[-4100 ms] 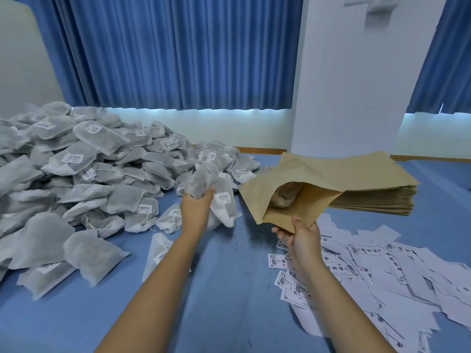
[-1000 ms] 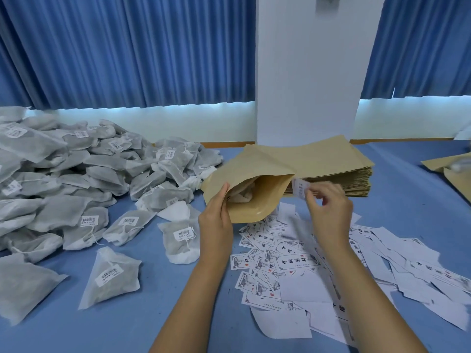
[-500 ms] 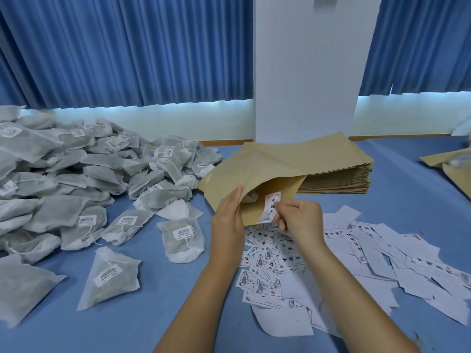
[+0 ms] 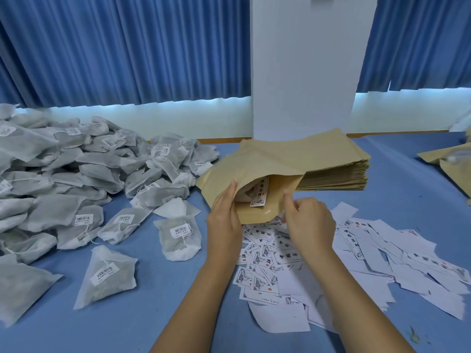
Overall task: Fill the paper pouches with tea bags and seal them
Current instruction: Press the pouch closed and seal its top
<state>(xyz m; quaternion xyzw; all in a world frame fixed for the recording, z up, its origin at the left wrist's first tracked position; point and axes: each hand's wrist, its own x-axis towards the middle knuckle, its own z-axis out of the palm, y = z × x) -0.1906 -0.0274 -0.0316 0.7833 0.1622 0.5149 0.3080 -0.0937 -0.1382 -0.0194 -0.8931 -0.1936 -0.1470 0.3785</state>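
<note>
Blue bench [image 4: 158, 314]; blue curtains [image 4: 122, 47], white pillar [image 4: 303, 72] behind. One pouch [image 4: 244, 174] at centre, left hand [image 4: 224, 220] fingers gripping its mouth, slip [image 4: 260, 192] inside; right hand [image 4: 309, 220] fingers loosely curled, empty. One pouch stack [image 4: 339, 171]. Tea bags [image 4: 76, 174] heaped left, uncounted.

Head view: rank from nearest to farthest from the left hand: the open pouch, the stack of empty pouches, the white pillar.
From the left hand:
1. Open pouch, held at its mouth.
2. Stack of empty pouches, right and behind.
3. White pillar, beyond the table.

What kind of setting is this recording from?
Probably a small hand-packing workroom: a blue table holds a heap of tea bags, a stack of paper pouches and loose printed labels, with blue curtains behind.
</note>
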